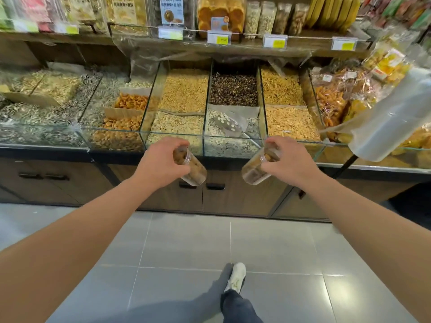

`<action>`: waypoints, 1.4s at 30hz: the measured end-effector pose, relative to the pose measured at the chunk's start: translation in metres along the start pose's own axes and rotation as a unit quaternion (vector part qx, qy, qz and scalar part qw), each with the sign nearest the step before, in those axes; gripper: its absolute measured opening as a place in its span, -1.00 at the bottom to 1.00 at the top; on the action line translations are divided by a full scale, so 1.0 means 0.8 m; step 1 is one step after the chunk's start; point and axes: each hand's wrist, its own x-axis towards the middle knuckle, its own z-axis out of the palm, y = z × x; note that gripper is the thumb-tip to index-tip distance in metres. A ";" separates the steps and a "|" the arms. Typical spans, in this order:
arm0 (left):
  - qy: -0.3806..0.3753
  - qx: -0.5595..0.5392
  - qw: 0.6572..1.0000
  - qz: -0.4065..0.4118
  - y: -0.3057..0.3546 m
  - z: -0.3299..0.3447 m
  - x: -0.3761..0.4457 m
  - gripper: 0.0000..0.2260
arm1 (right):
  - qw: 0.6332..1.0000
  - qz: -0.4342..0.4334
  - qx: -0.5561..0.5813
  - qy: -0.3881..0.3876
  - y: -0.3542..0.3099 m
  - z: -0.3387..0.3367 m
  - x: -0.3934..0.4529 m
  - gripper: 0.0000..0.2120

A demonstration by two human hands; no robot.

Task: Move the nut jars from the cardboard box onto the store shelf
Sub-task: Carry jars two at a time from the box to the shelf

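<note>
Both hands were loaded: left hand [158, 163] had its grip wrapped around the lid end of a clear round plastic jar of brown nuts [190, 167], right hand [290, 163] gripped a second clear plastic nut jar [256, 170] the same way. Both jars were tilted, bases angled inward and down, held in the air in front of the glass bulk bins [203, 134], over the grey tiled floor [231, 241]. Cardboard box wasn't in view. Target looked like the upper wooden shelf [303, 46], where similar tall clear jars [268, 16] already stood in a row behind the yellow price tags [275, 41]. My read for doing this step well: turn each jar upright before the reach, lift over the glass bin edges (they sat between hands and shelf), set one jar at a time beside the existing row, and let go only once the base sat flat.
</note>
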 end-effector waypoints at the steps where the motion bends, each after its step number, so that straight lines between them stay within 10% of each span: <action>1: 0.000 0.005 1.000 0.001 0.002 0.000 0.019 -0.48 | 1.000 -0.004 -0.002 0.000 0.002 -0.005 0.020 -0.39; 42: 0.071 -0.009 0.985 0.159 0.184 0.084 0.794 -0.53 | 0.968 -0.052 -0.042 0.243 0.159 -0.299 0.668 -0.47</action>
